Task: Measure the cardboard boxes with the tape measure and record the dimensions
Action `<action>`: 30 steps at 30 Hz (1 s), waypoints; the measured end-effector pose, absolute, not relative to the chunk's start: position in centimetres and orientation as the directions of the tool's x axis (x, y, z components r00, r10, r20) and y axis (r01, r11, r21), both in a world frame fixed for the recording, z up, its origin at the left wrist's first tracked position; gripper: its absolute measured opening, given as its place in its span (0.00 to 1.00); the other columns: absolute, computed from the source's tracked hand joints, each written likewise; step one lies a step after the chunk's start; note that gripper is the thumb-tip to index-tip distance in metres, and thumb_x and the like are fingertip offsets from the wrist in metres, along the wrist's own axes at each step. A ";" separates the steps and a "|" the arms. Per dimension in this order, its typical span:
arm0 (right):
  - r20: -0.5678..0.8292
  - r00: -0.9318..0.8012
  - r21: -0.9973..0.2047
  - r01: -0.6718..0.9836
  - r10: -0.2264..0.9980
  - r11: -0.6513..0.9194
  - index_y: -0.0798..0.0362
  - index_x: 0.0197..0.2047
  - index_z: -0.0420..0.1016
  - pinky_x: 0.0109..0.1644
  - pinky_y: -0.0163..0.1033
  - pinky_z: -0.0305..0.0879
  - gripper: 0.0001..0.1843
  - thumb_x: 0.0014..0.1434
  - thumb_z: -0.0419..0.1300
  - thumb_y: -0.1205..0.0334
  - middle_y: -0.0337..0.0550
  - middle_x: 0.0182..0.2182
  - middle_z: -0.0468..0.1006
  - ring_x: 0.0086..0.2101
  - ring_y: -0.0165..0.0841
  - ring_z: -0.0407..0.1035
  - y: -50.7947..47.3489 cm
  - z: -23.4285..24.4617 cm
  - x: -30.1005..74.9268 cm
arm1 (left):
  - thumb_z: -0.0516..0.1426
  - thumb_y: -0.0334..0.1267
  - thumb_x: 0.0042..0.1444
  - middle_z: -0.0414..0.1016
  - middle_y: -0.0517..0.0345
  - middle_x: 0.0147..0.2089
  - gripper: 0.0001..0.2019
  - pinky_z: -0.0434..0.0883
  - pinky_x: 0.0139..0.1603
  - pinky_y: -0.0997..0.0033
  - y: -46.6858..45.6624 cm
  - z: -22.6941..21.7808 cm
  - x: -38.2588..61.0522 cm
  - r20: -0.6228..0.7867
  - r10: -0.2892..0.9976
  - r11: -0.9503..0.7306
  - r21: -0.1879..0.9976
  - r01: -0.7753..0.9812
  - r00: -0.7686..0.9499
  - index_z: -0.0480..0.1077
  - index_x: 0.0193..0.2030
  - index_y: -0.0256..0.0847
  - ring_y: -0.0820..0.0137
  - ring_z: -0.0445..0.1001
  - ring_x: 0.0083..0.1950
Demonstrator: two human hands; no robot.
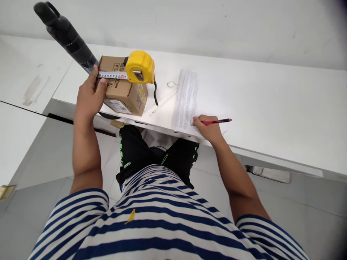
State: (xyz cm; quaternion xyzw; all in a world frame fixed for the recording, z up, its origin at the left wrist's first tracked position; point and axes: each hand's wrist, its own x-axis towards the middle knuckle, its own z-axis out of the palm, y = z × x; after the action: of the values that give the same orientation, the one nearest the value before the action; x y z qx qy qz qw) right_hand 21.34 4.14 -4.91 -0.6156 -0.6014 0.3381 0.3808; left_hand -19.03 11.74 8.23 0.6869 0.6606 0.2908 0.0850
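A brown cardboard box stands on the white table, with printing and a label on its sides. Across its top lies a yellow tape measure, its numbered blade drawn out to the box's left edge and a black strap hanging down. My left hand grips the blade's end at that edge, thumb on the box top. In my right hand is a red and black pen, pinched between the fingers; its tip is hidden. That hand rests at the right edge of a sheet of paper covered in writing.
A tall black bottle stands just behind the box's left side. The narrow white table runs along a wall, its front edge close to my lap. Another white surface adjoins at the left.
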 end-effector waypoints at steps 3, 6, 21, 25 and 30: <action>0.052 0.036 -0.868 0.495 0.998 0.028 0.49 0.20 0.67 0.31 0.39 0.62 0.26 0.60 0.60 0.40 0.40 0.19 0.71 0.27 0.34 0.68 4.1 -4.9 21.3 | 0.49 0.58 0.68 0.62 0.62 0.74 0.34 0.59 0.75 0.63 11.8 8.2 -19.0 0.280 0.959 -0.107 0.500 0.860 -0.044 0.57 0.74 0.42 0.66 0.66 0.71; 0.064 0.054 -0.864 0.503 0.996 0.029 0.49 0.19 0.64 0.30 0.39 0.61 0.28 0.61 0.59 0.39 0.39 0.18 0.69 0.26 0.34 0.67 4.1 -4.7 21.3 | 0.49 0.57 0.68 0.62 0.63 0.74 0.33 0.59 0.75 0.62 11.7 8.2 -19.0 0.284 0.958 -0.112 0.499 0.859 -0.040 0.57 0.74 0.42 0.68 0.66 0.71; 0.063 0.070 -0.872 0.490 0.996 0.021 0.50 0.20 0.68 0.31 0.41 0.62 0.26 0.61 0.60 0.41 0.39 0.18 0.69 0.26 0.34 0.66 3.9 -4.7 21.4 | 0.48 0.55 0.69 0.62 0.66 0.74 0.31 0.61 0.74 0.66 11.6 8.2 -18.8 0.275 0.960 -0.091 0.500 0.861 -0.058 0.56 0.74 0.43 0.71 0.65 0.71; 0.048 0.036 -0.877 0.480 0.998 0.025 0.50 0.19 0.68 0.31 0.41 0.63 0.25 0.60 0.61 0.42 0.38 0.17 0.68 0.26 0.34 0.67 3.9 -4.7 21.4 | 0.49 0.51 0.69 0.63 0.65 0.74 0.30 0.61 0.73 0.70 11.4 8.3 -18.7 0.287 0.956 -0.109 0.530 0.841 -0.057 0.58 0.74 0.41 0.70 0.66 0.70; 0.054 0.028 -0.884 0.467 0.998 0.034 0.49 0.19 0.68 0.30 0.41 0.63 0.26 0.60 0.60 0.40 0.38 0.16 0.66 0.25 0.34 0.67 3.9 -4.8 21.4 | 0.49 0.50 0.68 0.64 0.65 0.73 0.31 0.62 0.72 0.70 11.4 8.4 -18.6 0.273 0.960 -0.097 0.524 0.846 -0.060 0.57 0.74 0.41 0.71 0.66 0.70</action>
State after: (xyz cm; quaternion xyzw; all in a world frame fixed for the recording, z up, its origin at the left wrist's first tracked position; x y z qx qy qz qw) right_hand 21.40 3.89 -4.75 -0.6041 -0.6064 0.3435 0.3864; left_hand -18.60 11.42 8.44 0.6789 0.6651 0.2958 0.0964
